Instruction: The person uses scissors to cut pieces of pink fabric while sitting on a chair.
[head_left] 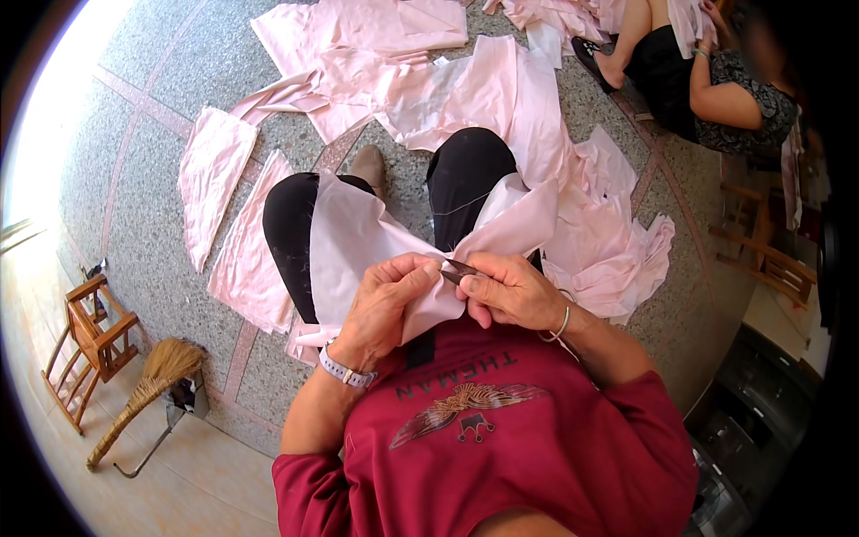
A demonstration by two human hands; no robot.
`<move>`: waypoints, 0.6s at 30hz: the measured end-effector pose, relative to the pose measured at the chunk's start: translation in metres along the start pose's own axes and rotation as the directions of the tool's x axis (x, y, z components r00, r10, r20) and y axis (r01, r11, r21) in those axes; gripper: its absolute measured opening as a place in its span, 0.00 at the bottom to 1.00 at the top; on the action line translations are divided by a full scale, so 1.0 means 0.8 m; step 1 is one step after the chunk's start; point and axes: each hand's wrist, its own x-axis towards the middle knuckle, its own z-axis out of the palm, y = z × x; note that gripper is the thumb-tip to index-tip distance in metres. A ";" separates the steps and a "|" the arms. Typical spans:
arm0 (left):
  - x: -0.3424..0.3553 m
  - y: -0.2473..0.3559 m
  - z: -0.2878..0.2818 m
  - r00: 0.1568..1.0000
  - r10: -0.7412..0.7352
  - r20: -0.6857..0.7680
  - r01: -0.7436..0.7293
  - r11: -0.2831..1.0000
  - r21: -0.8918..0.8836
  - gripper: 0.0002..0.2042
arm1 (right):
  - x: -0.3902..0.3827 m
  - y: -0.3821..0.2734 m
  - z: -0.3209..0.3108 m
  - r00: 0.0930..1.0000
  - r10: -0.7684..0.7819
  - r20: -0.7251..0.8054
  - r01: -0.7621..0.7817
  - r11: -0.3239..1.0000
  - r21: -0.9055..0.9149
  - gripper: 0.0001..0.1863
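Pale pink fabric (pixel 355 240) lies across my lap, over both black-trousered knees, and rises to my hands. My left hand (pixel 386 304) pinches the fabric between thumb and fingers. Close beside it, my right hand (pixel 517 292) is closed around small dark thread snips (pixel 455 272). Their two pointed blades stand slightly apart and point at the fabric by my left fingertips. Most of the snips is hidden inside my right hand. A loose thread (pixel 461 208) trails over my right knee.
Large pink fabric pieces (pixel 465 89) cover the speckled floor ahead, with more panels (pixel 217 183) at the left. At upper right another person (pixel 725 94) sits holding pink fabric. A wooden stool (pixel 98 331), a straw broom (pixel 161 371) and a dustpan (pixel 186 398) are at lower left.
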 end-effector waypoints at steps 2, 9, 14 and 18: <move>0.001 -0.002 -0.002 1.000 0.019 0.003 -0.019 1.000 -0.019 0.06 | 0.004 0.003 -0.003 0.999 0.021 0.044 -0.024 0.998 0.056 0.12; -0.001 -0.012 0.002 0.988 0.152 0.010 -0.152 0.982 0.111 0.06 | 0.012 0.014 -0.010 0.977 -0.100 0.188 0.097 0.995 0.023 0.13; -0.004 -0.011 0.009 0.973 0.232 0.003 -0.224 0.936 0.271 0.06 | 0.005 0.004 -0.011 0.942 -0.205 0.265 0.227 0.972 -0.054 0.11; 0.003 -0.018 0.015 0.965 0.239 -0.112 -0.174 0.896 0.409 0.06 | -0.013 -0.028 0.015 0.694 -0.417 0.587 0.546 0.836 -0.051 0.08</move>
